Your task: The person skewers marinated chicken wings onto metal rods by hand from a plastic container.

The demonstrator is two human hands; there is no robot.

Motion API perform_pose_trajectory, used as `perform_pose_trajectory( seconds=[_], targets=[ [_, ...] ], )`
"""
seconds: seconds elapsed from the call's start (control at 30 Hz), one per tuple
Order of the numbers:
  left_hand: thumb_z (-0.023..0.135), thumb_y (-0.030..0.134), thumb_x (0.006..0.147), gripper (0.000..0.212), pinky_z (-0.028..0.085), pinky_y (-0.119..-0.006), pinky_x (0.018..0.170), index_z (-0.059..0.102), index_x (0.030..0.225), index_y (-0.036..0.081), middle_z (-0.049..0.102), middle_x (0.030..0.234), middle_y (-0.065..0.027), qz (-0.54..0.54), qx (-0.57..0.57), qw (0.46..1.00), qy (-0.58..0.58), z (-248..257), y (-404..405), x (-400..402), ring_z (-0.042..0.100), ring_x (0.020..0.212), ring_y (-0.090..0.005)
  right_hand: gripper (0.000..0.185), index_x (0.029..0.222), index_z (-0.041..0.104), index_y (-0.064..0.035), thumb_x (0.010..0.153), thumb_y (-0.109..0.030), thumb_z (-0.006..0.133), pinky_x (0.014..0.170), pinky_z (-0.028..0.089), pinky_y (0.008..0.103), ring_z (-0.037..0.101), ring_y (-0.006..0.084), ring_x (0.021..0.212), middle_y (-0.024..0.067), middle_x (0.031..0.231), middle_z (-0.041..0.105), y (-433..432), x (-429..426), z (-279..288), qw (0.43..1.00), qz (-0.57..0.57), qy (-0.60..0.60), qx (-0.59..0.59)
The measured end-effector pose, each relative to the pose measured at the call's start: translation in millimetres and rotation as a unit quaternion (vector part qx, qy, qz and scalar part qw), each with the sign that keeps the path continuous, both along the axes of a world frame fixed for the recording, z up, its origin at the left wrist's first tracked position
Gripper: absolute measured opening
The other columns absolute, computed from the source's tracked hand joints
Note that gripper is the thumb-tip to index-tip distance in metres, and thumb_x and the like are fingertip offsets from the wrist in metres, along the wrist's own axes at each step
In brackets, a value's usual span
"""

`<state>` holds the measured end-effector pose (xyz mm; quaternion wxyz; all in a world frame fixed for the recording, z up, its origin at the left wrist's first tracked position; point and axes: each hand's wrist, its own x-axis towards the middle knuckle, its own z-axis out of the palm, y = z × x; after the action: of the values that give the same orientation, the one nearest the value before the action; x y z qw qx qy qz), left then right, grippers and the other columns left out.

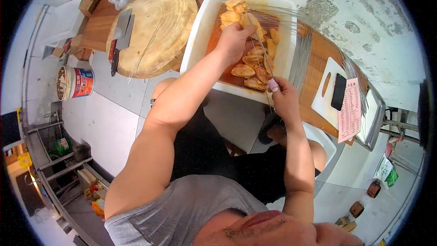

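My left hand (pixel 235 41) grips a marinated chicken wing (pixel 251 22) over the far half of a white plastic tub (pixel 196 37). My right hand (pixel 286 95), with a pinkish wrap on one finger, pinches the near ends of thin metal skewers (pixel 264 53) that run up to that wing. Whether the tips have gone through the meat is hidden by my left fingers. More wings (pixel 243 70) lie in reddish marinade below. Another group of wings (pixel 235 5) sits at the tub's far end, beside loose skewers laid across the rim.
Left of the tub, a round wooden chopping block (pixel 164 17) bears two cleavers (pixel 123 29) and a few skewers. A bundle of skewers (pixel 302 58) lies at its right. Further right are a white cutting board (pixel 321 90), a phone (pixel 339 91) and a printed pink sheet (pixel 350 116).
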<state>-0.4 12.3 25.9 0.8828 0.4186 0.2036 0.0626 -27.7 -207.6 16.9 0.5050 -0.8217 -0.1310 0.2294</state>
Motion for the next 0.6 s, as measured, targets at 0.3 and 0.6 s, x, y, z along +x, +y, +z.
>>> perform_pose_trajectory(
  seconds=[0.3, 0.6],
  targets=[
    [0.055, 0.013, 0.093, 0.023, 0.057, -0.039, 0.075, 0.053, 0.112, 0.000, 0.062, 0.105, -0.0097, -0.011, -0.019, 1.000, -0.011, 7, 1, 0, 0.063, 0.090, -0.0220, 0.027, 0.107, 0.060, 0.0014, 0.093, -0.022, 0.059, 0.050, 0.035, 0.0193, 0.044, 0.0048, 0.057, -0.0010, 0.073, 0.055, 3, -1, 2, 0.975, -0.056, 0.156, 0.149],
    [0.056, 0.014, 0.093, 0.023, 0.056, -0.037, 0.077, 0.054, 0.112, 0.000, 0.063, 0.104, -0.0096, -0.002, -0.020, 1.000, 0.000, 4, 3, 1, 0.063, 0.090, -0.0204, 0.023, 0.099, 0.059, 0.0014, 0.093, -0.021, 0.058, 0.050, 0.037, 0.0215, 0.046, 0.0070, 0.057, 0.0015, 0.073, 0.057, 6, -2, 3, 0.976, -0.064, 0.140, 0.152]
  ],
)
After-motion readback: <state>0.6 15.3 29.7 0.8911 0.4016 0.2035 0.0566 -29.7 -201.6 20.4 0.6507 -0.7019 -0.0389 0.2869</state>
